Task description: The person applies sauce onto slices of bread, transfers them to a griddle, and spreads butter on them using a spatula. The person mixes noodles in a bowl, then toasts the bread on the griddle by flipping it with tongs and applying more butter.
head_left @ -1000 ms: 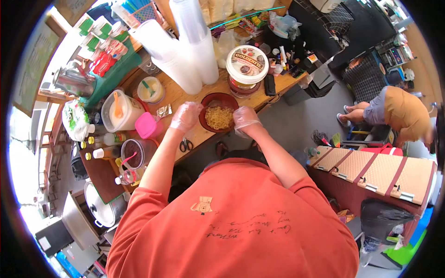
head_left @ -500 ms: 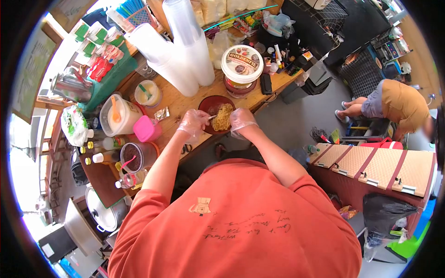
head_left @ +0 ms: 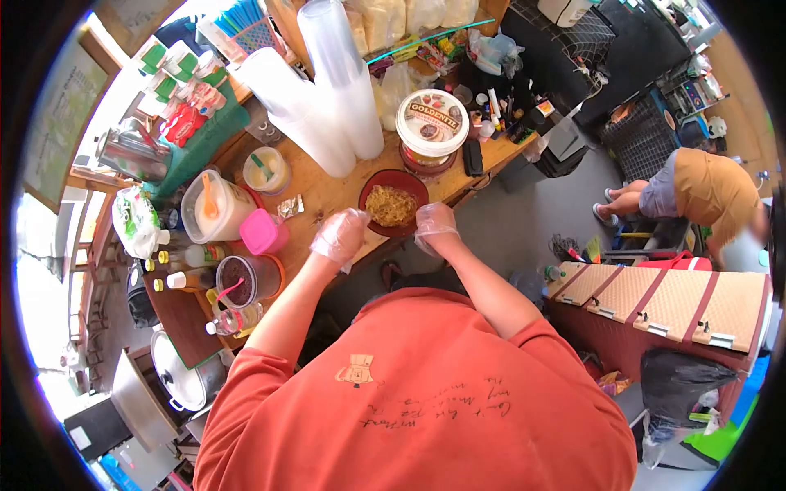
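Two gloved hands, left hand [head_left: 339, 236] and right hand [head_left: 436, 227], both curled, grip undeterminable, sit beside a dark red bowl [head_left: 411, 183] on the wooden table [head_left: 329, 195], noodles [head_left: 390, 206] already heaped inside, completion unverifiable.

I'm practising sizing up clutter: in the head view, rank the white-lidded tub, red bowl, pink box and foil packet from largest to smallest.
1. White-lidded tub
2. Red bowl
3. Pink box
4. Foil packet
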`<state>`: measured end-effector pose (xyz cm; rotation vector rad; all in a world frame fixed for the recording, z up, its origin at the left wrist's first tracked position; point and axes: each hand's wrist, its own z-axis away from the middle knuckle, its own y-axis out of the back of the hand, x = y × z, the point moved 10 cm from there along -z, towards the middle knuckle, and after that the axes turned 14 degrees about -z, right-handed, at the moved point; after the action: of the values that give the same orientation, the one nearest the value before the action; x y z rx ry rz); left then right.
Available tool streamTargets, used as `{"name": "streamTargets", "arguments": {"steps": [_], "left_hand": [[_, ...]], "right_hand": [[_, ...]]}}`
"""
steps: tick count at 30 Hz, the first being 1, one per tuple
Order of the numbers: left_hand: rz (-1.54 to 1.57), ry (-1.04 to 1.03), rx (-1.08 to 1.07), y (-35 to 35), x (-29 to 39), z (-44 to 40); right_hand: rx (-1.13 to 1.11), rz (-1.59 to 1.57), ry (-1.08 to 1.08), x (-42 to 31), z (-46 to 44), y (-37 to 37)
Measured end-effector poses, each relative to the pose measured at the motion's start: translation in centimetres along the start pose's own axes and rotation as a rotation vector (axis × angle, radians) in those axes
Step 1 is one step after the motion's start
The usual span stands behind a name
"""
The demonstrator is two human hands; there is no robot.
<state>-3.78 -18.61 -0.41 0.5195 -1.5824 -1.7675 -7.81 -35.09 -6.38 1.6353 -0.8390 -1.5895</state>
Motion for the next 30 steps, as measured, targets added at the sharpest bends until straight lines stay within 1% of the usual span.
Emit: {"name": "streamTargets", "arguments": {"steps": [1, 2, 3, 5, 6, 7, 8, 9, 10, 11, 13, 14, 15, 17, 18, 19, 21, 22, 23, 25, 26, 27, 29, 30], "left_hand": [[0.015, -0.034, 0.027, 0.1, 0.5, 0.0], [0.027, -0.058, 0.01, 1.2, 1.0, 0.4], [0.027, -0.056, 0.015, 1.2, 0.6, 0.2], [0.069, 0.152, 0.083, 1.3, -2.6, 0.0], [0.019, 0.176, 0.103, 1.1, -2.7, -0.3], [0.019, 0.176, 0.105, 0.4, -2.7, -0.6], [0.065, 0.099, 0.119, -0.6, -2.0, -1.0], [0.112, 0.02, 0.133, -1.4, -1.3, -1.4], [0.095, -0.053, 0.265, -0.9, -1.2, -1.3], [0.098, -0.057, 0.265, -0.7, -1.5, -1.4], [0.218, 0.255, 0.227, -1.0, -5.3, -1.3], [0.2, 0.207, 0.343, -2.1, -5.3, -1.3], [0.2, 0.21, 0.341, -0.9, -4.3, -1.3], [0.933, 0.528, -0.157, -5.5, -3.2, -1.0], [1.074, 0.518, -0.103, -6.4, -3.5, -1.4], [1.073, 0.518, -0.103, -7.3, -4.1, -1.6], [0.989, 0.599, 0.093, -5.6, -5.8, -1.3], [1.036, 0.611, -0.021, -6.5, -5.2, -1.1], [1.036, 0.613, -0.022, -6.9, -5.2, -1.0], [1.235, 0.572, -0.141, -8.3, -4.1, -1.1], [1.304, 0.635, -0.117, -7.1, -4.2, -0.6], [1.301, 0.635, -0.116, -7.4, -4.7, -0.6], [0.886, 0.591, -0.011, -6.2, -6.2, -0.6], [0.884, 0.589, -0.017, -6.1, -5.9, -0.5]], "right_hand": [[0.018, -0.028, -0.007, 0.2, -0.4, 0.2], [0.043, -0.009, 0.005, 0.0, -0.6, 0.4], [0.045, -0.006, 0.01, -0.1, -0.7, 0.6], [0.012, -0.037, -0.032, -0.1, -0.6, 0.3], [0.016, -0.036, -0.029, -0.3, -0.7, 0.1], [0.052, -0.201, -0.084, 0.2, -0.7, 0.2], [0.088, -0.366, -0.14, 0.8, -0.6, 0.1], [0.09, -0.364, -0.142, 1.0, -0.6, -0.1], [0.082, -0.341, -0.156, 1.3, -0.5, -0.4], [0.073, -0.318, -0.169, 1.2, -0.5, -0.1], [0.119, -0.356, -0.211, 1.0, -0.3, 0.8], [0.163, -0.399, -0.249, 0.9, -0.1, 1.4], [0.159, -0.401, -0.25, 1.2, -0.1, 0.9], [0.071, -0.245, -0.132, 0.0, -0.9, -0.3], [0.069, -0.248, -0.131, -0.1, -0.8, -0.3], [0.084, -0.267, -0.103, -0.4, -0.7, -0.1], [0.101, -0.285, -0.081, -0.8, -0.4, 0.8], [0.108, -0.295, -0.06, -1.1, -0.4, 1.2], [0.114, -0.307, -0.038, -1.4, -0.4, 1.3], [0.112, -0.275, -0.053, -0.8, -0.4, 0.4], [0.115, -0.239, -0.071, -0.7, -0.6, 0.3], [0.117, -0.241, -0.07, -0.6, -0.6, 0.4], [0.185, -0.338, -0.041, -0.6, -0.2, 1.3], [0.186, -0.34, -0.047, -0.5, -0.1, 1.4]]}}
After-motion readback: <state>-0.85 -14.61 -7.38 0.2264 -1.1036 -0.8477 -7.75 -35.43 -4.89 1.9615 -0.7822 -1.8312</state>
